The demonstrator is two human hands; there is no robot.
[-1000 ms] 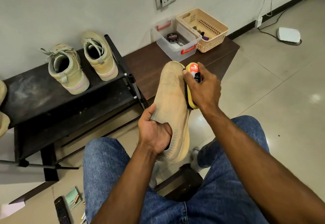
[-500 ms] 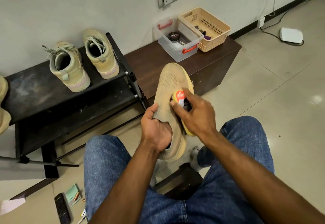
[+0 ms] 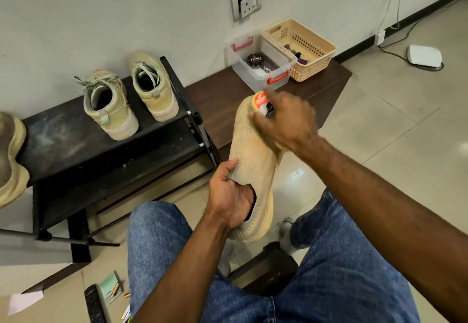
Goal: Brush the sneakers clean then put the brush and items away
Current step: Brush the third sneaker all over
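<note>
Our left hand [image 3: 231, 197] grips the tan sneaker [image 3: 253, 150] at its collar, fingers tucked inside, holding it above our knees. Our right hand [image 3: 286, 120] curls round the yellow brush [image 3: 260, 101], pressed on the toe.

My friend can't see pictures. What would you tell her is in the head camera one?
A seated person's left hand holds a tan knit sneaker by its opening while the right hand rubs a yellow brush over its toe. Two more sneakers sit on a black rack beside the wall.
</note>
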